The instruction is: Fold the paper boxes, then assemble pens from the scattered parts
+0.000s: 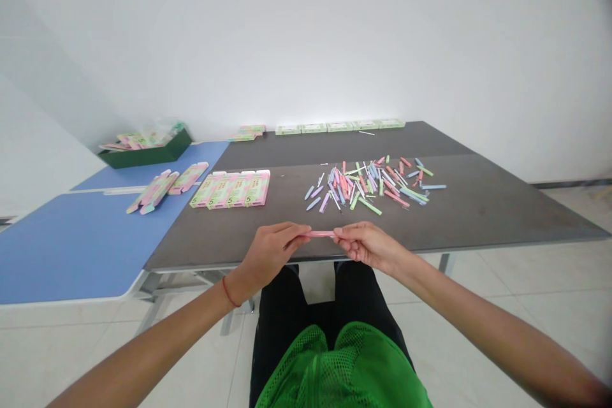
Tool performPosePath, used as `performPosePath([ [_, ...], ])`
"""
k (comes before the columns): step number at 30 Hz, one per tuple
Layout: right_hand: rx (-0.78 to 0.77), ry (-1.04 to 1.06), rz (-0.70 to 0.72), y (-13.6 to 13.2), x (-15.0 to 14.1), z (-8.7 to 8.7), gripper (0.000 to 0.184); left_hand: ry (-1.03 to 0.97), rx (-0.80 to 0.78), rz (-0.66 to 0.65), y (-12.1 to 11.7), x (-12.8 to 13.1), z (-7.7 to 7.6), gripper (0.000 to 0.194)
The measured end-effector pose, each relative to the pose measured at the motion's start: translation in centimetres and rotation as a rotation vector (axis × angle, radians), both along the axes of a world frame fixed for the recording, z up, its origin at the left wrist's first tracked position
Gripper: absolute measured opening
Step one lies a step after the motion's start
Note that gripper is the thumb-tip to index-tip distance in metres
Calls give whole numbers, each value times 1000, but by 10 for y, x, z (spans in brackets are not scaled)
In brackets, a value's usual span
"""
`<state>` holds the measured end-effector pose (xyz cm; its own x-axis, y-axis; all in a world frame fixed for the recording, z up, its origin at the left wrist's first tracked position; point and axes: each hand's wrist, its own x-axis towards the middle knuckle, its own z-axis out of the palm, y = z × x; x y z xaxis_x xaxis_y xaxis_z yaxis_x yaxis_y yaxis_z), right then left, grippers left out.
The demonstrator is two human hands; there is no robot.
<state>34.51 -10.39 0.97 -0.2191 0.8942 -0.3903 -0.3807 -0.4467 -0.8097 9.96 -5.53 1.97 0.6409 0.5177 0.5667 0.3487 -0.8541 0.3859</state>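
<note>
A thin pink pen (pixel 321 234) is held level between both hands just above the near edge of the dark grey table (pixel 478 204). My left hand (pixel 272 254) pinches its left end with closed fingers. My right hand (pixel 366 243) pinches its right end the same way. Beyond the hands, a loose pile of pastel pen parts (pixel 370 182) in pink, green, blue and purple lies spread on the table.
A row of pastel packets (pixel 233 189) lies left of the pile. More packets (pixel 165 186) rest on the blue table (pixel 71 242), with a dark green box (pixel 146 152) behind. White-green boxes (pixel 339 126) line the far edge by the wall.
</note>
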Motion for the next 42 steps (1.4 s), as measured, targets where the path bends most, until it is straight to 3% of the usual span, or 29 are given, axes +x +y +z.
performPosePath([
  [5,159,-121,-4,-6,-1,-4,38,-55,-165,46,5,-2,5,30],
  [10,254,-158,-3,-9,4,-5,38,-118,-310,76,5,-9,8,28],
  [15,294,-227,-3,-10,6,-6,40,-117,-346,93,5,-12,4,24],
  [23,493,-235,-249,-12,-3,-12,40,-114,-439,99,6,-11,-8,24],
  [27,601,-258,-496,-10,-14,-19,45,-142,-585,85,-5,-2,-9,25],
  [30,636,-270,-652,-9,-25,-21,52,-183,-570,100,-17,8,-9,23],
  [36,670,-229,-713,-9,-36,-18,58,-317,-551,102,-26,18,-14,20],
  [42,741,-264,-753,-6,-35,-12,44,-349,-521,106,-24,24,-19,20],
])
